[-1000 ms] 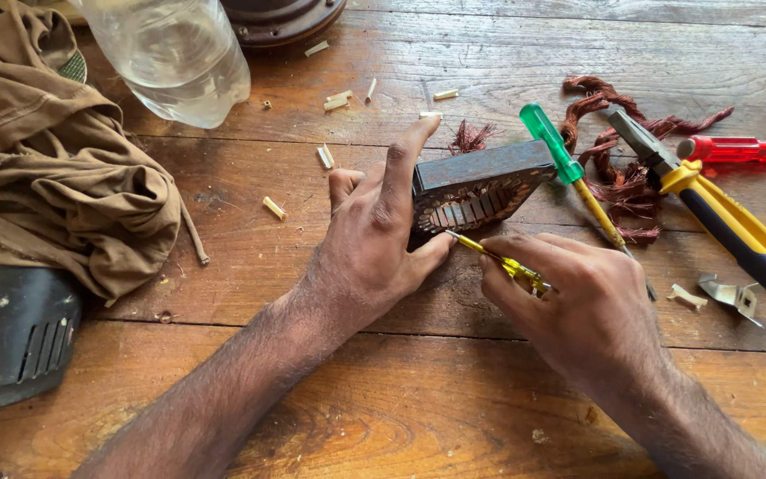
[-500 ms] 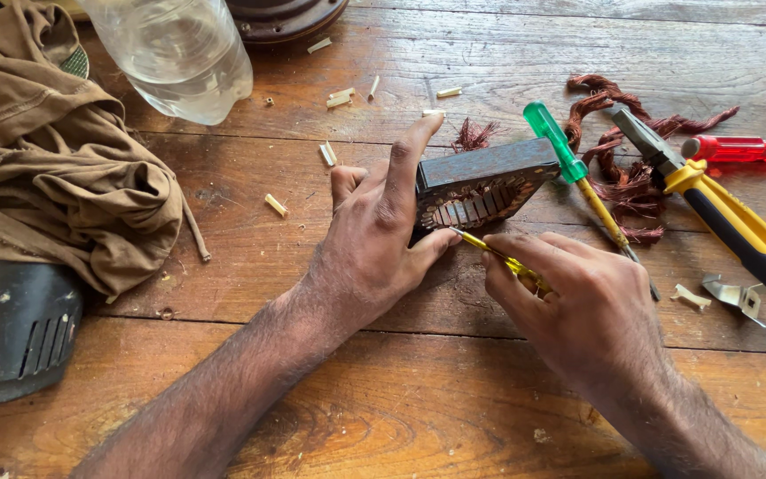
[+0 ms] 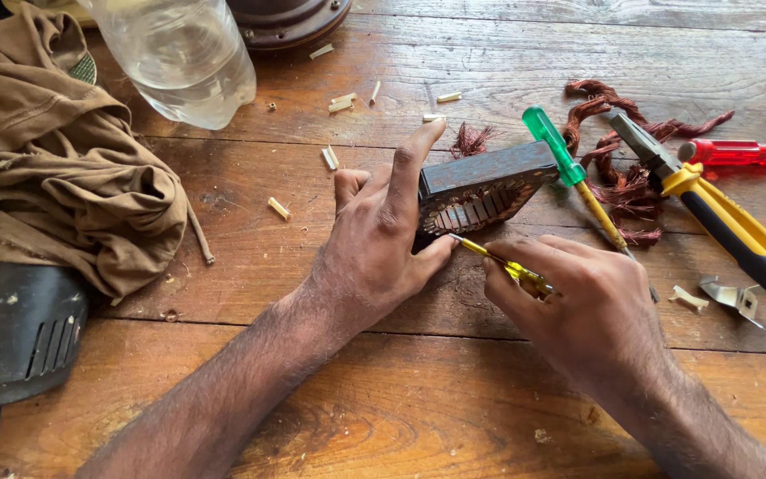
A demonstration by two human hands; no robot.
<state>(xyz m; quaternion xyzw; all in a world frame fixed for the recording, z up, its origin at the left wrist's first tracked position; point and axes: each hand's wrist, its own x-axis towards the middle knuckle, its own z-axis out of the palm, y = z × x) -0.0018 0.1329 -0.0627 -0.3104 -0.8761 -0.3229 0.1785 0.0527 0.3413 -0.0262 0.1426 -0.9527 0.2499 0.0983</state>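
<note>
My left hand (image 3: 374, 244) grips a dark slotted metal motor core (image 3: 480, 184) that stands on edge on the wooden table (image 3: 507, 53), index finger along its top, thumb at its lower corner. My right hand (image 3: 587, 306) is closed on a small yellow-handled screwdriver (image 3: 500, 262); the tip points into the slots on the core's face. A tuft of reddish copper wire (image 3: 470, 138) sticks out behind the core.
A green-handled screwdriver (image 3: 569, 173), yellow-and-blue pliers (image 3: 720, 217), a red-handled screwdriver (image 3: 738, 153) and a heap of copper wire (image 3: 622, 177) lie at right. A clear plastic bottle (image 3: 179, 58), brown cloth (image 3: 55, 168) and black power tool (image 3: 19, 341) sit at left. Small wood slivers are scattered about.
Both hands stay on the core and the small screwdriver; only slight shifts of the view and the screwdriver tip against the slots.
</note>
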